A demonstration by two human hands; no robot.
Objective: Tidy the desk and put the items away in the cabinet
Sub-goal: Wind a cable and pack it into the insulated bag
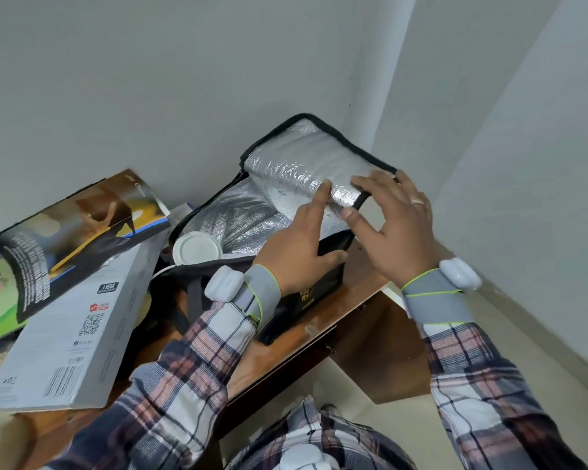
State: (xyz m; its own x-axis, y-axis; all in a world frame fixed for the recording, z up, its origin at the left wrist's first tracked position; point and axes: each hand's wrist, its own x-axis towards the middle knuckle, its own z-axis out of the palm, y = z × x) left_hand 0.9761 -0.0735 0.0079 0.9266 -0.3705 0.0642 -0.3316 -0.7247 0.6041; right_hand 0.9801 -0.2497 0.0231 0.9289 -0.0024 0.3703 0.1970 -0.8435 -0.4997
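Right hand (398,225) pinched the foil flap (296,157) of the insulated bag (231,218). Left hand (296,252) was uncurled, fingers straight, forefinger touching the foil flap.

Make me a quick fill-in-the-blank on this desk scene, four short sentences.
1. The bag has a ____ lining.
2. A round ____ lid sits inside it.
3. The magazine lies on a grey ____.
4. The ring is on the ____ hand.
Missing words: silver; white; box; right.
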